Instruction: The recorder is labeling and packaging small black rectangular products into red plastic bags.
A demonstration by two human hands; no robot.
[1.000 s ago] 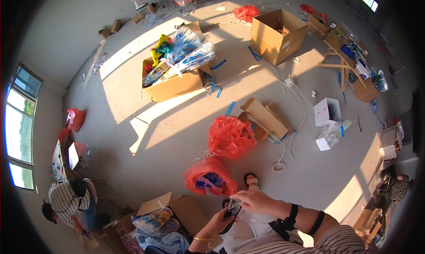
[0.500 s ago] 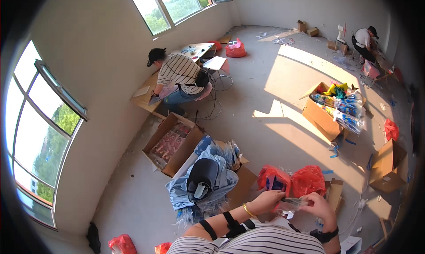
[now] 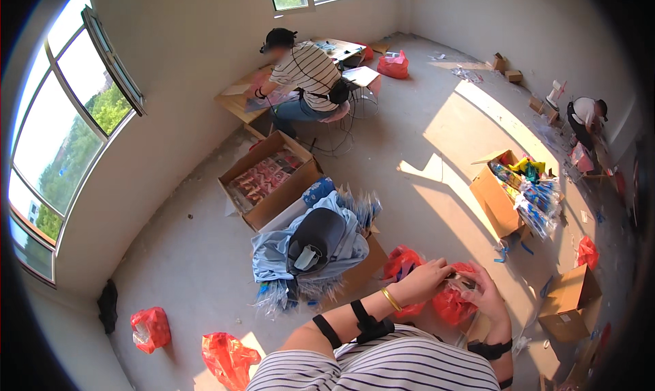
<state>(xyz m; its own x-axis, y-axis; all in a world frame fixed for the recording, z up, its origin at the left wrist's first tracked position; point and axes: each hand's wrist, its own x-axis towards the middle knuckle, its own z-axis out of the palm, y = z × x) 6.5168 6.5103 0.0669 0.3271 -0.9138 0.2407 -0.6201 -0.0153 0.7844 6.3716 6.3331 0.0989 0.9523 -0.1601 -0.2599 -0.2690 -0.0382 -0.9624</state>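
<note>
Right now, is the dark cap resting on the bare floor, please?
No, the dark cap lies on a light blue garment piled over a cardboard box.

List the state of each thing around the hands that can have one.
left hand: closed on a small item, too small to identify
right hand: fingers curled at the same small item
red bag: crumpled, under the hands
cardboard box of red packets: open, filled
cardboard box of coloured packs: open, overflowing
small cardboard box: flaps shut
dark cap: lying on blue cloth
</note>
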